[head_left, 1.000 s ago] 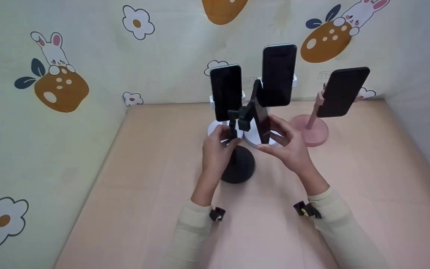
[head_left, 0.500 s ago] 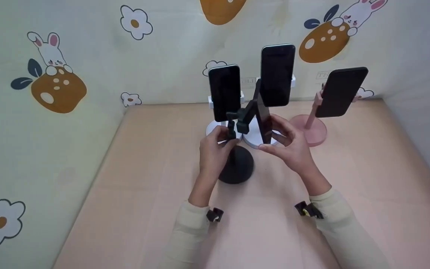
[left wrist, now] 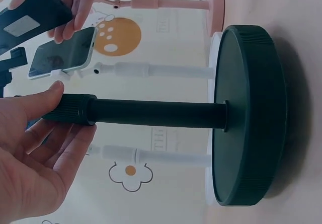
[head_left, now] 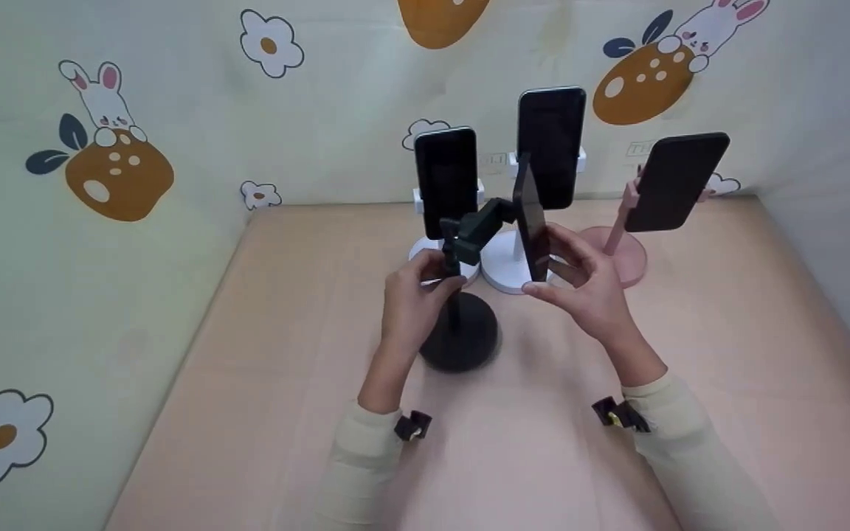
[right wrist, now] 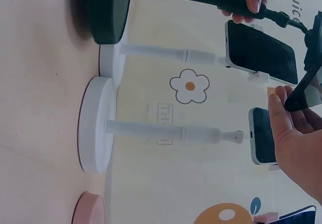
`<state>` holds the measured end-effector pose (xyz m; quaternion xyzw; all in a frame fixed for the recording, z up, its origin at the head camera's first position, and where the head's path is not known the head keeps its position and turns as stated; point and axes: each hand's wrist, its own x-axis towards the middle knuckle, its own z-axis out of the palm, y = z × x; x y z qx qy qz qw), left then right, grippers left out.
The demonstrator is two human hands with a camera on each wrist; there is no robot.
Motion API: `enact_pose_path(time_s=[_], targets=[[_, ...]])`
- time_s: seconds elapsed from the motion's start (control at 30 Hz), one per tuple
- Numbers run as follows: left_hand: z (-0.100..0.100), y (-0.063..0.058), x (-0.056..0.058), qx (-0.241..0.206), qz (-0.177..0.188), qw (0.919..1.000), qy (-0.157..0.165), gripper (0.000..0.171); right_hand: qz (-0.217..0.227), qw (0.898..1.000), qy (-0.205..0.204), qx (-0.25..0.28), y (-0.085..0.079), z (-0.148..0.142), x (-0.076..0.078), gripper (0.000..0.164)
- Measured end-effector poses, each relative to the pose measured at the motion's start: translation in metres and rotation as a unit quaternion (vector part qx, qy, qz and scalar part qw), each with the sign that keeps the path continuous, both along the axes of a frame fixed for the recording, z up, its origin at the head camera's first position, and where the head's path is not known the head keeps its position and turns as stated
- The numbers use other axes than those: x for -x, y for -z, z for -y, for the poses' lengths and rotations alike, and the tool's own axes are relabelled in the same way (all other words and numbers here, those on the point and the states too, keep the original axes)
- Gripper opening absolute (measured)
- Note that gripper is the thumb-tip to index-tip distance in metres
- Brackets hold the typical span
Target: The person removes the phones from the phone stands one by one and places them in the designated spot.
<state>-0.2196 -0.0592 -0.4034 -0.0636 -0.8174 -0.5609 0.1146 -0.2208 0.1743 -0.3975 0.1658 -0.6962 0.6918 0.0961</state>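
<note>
A black stand [head_left: 462,343] is gripped at its ribbed collar [left wrist: 80,108] between the thumb and fingers of the left hand [head_left: 412,304]. The dark phone [head_left: 532,221] clamped on that stand, seen nearly edge-on from the head, is pinched at its lower end by the right hand [head_left: 593,296]. The stand is held upright at the table [head_left: 285,332], in front of two phone-bearing white stands [head_left: 500,274]; a pink stand [head_left: 630,262] is seen to the right.

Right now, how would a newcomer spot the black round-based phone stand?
On the pale pink tabletop, find the two white phone stands. Nearer the camera, the left hand grips the black round-based phone stand. Its black colour sets it apart from them and the pink phone stand.
</note>
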Motion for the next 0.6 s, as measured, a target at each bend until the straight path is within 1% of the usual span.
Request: enact_pose_path(time_s=[0.23, 0.43, 0.6], targets=[[0.013, -0.008, -0.005, 0.001, -0.005, 0.9999, -0.012, 0.024, 0.002, 0.999, 0.026, -0.027, -0.003, -0.008, -0.002, 0.078], [0.024, -0.011, -0.007, 0.0, -0.016, 0.9996, -0.021, 0.024, -0.009, 0.999, 0.033, -0.018, -0.004, -0.016, -0.002, 0.079], [0.035, -0.014, -0.008, -0.003, -0.018, 0.9994, -0.03, 0.025, -0.017, 0.999, 0.035, -0.018, -0.004, -0.024, -0.004, 0.078]])
